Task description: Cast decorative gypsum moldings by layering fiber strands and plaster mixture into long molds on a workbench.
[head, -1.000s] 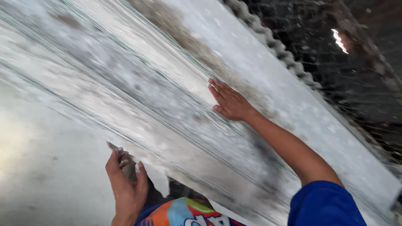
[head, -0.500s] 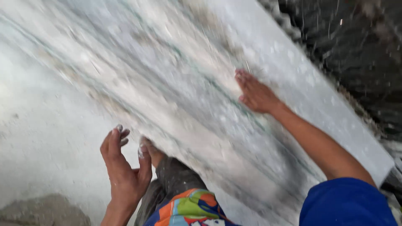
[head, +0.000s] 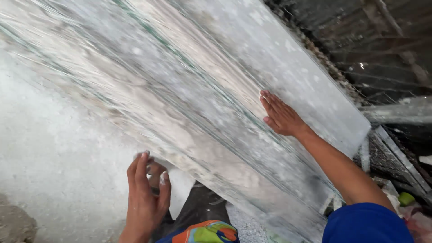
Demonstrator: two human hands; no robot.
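Right hand (head: pixel 281 117) open, flat on dusty glass sheets (head: pixel 202 103); left hand (head: pixel 146 193) pinching sheet edge; pale gritty floor (head: pixel 54 162).

Dusty floor (head: pixel 54 189), small green object (head: pixel 406 198)

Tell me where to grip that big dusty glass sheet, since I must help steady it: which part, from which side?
Probably the lower corner of the glass sheet, coming from the left as the left hand does: the leaning pane's edge is exposed there. The right hand lies flat on its broad face, which offers no edge for a grip.
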